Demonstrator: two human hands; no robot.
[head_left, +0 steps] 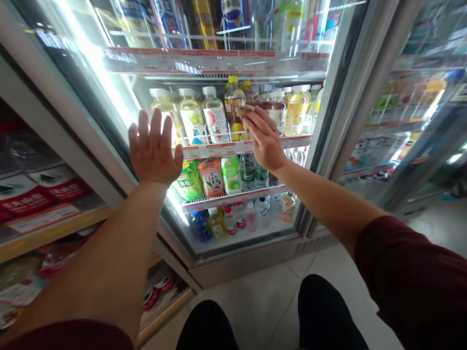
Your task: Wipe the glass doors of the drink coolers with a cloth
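My left hand [155, 148] is raised with its fingers spread, flat at the glass door [233, 238] of a lit drinks cooler. It holds nothing. My right hand [264, 138] is further right at the same door, its fingers pressed together and pointing left. At its fingertips shows a small, pale brownish patch [243, 110], which I cannot make out. The thumb is hidden. Behind the glass, between my hands, stand a white-capped bottle with a grape label [192, 119], a bottle with a tea label [216, 116] and a yellow-capped bottle [233, 104].
Inside the cooler, a lower shelf holds a green drink pack [188, 180], a red pack [211, 177] and several bottles. Metal door frames [350, 107] run along the right. At left, an open shelf [54, 226] carries red-labelled packs [62, 182]. Below is the tiled floor [266, 301].
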